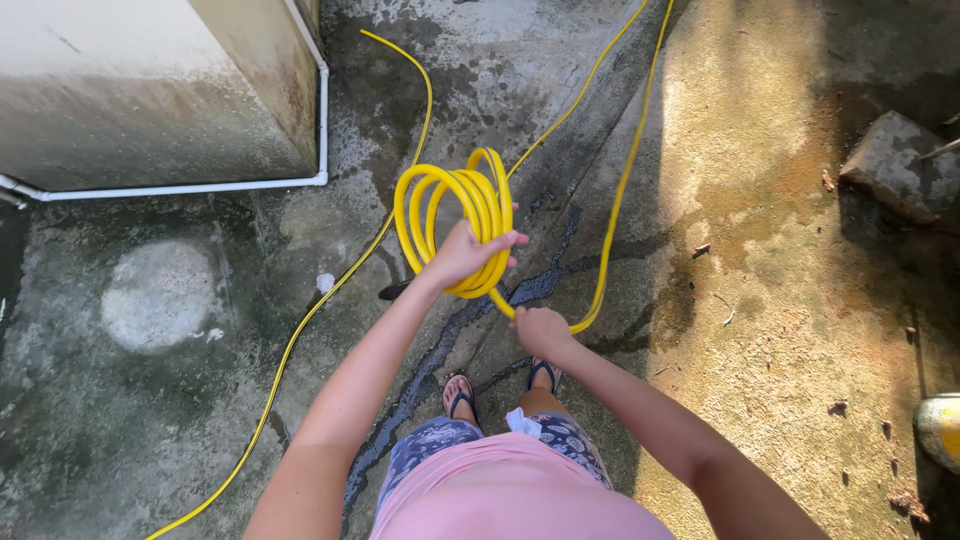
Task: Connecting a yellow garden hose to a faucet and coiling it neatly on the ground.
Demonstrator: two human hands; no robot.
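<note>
Left hand point(468, 250) is gripping the yellow hose coil point(455, 215), fingers wrapped through; right hand point(540, 328) is pinching the loose hose point(620, 190), likely feeding another loop.

Looking down, I've got my left hand point(468, 252) gripping a coil of yellow hose point(455, 215), my right hand point(541, 330) closed round the loose run just below it. Wet concrete point(150, 400) underfoot, white pipe point(200, 187) along the wall.

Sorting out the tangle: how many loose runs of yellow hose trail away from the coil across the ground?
3: one run trails down-left; two runs lead off up-right, the outer one from the right hand. The left hand holds the coil.
</note>
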